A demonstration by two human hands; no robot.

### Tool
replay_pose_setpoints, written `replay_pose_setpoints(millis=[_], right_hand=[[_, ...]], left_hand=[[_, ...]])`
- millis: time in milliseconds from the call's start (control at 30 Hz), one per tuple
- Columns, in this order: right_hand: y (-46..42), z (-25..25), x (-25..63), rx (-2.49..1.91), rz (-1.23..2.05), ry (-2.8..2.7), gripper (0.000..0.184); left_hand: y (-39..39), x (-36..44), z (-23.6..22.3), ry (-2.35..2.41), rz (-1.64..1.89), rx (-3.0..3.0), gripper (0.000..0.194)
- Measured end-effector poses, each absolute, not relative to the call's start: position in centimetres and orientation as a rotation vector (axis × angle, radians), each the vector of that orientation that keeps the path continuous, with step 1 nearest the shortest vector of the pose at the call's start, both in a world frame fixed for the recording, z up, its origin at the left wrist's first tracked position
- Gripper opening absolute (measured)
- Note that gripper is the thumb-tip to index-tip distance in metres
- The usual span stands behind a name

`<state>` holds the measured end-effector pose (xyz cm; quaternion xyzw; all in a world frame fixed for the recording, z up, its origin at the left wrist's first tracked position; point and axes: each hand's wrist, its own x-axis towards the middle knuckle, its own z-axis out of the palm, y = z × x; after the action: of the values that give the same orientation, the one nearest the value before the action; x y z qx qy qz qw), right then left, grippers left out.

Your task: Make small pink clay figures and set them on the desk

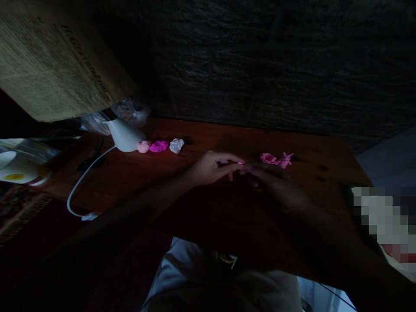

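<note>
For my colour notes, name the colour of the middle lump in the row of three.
Bright magenta; the middle lump shows in the head view, the only one.

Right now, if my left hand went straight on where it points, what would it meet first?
Your right hand, it seems, just past the small pink piece at your left hand; depth between them is unclear.

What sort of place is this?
Probably a dim room in a home: there's a lamp with a printed shade, a wooden table and a fringed rug below.
</note>
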<state>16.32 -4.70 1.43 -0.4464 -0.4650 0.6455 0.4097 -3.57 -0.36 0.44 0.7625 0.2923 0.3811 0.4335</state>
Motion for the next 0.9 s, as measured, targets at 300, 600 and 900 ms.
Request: replay_pose_setpoints(millis=[300, 600, 900], right_hand=[[-4.86, 1.73, 16.16, -1.134, 1.635, -1.201, 0.042], [-4.88, 1.27, 16.25, -1.096, 1.658, -1.203, 0.04], [-4.86, 1.2, 16.25, -1.116, 1.634, -1.249, 0.037]], left_hand=[[-0.44, -3.57, 0.53, 0.636, 0.964, 1.809, 0.019], [-0.43, -3.47, 0.34, 0.655, 0.986, 1.831, 0.021], [-0.75, -3.49, 0.77, 0.721, 0.893, 1.872, 0.018]])
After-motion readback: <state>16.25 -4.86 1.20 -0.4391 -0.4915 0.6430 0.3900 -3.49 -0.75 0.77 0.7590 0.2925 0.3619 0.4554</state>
